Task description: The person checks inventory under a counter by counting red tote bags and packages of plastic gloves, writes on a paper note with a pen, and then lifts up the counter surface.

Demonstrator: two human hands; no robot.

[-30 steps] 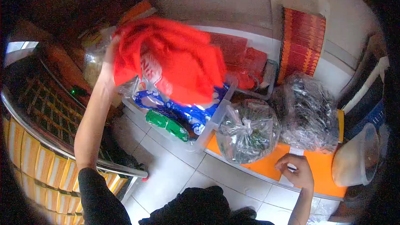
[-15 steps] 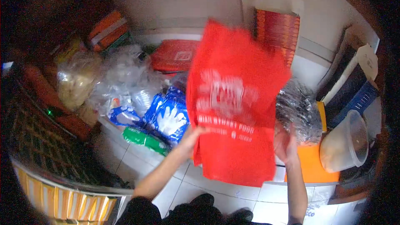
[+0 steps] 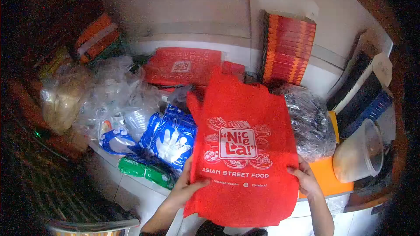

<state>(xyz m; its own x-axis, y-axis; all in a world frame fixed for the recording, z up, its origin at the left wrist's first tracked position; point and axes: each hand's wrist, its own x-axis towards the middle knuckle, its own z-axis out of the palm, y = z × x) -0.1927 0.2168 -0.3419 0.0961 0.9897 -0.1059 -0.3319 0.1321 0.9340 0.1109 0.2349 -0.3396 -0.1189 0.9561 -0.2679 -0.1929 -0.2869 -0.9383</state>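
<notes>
A red fabric tote bag [image 3: 245, 192] with white print reading "Nicela! Asian Street Food" is held up in front of me. My left hand [image 3: 188, 188] grips its lower left side, thumb on the front and the other fingers hidden behind. On the opposite edge, my right hand [image 3: 305, 178] pinches the fabric the same way. Left of the bag lie blue packs of plastic gloves [image 3: 173, 137] and a green packet [image 3: 146, 172]. More folded red bags [image 3: 183, 66] are stacked behind it.
Clear plastic packages [image 3: 116, 87] fill the left of the shelf. Red-orange boxes [image 3: 288, 48] stand stacked against the wall. At right are a wrapped dark bundle [image 3: 308, 122], an orange box [image 3: 326, 177], a translucent tub [image 3: 358, 153] and a dark blue stack [image 3: 367, 105].
The red bag has come down lower and now faces me flatter, its print readable. Both hands have moved down with it, still holding its sides. The view has shifted slightly.
</notes>
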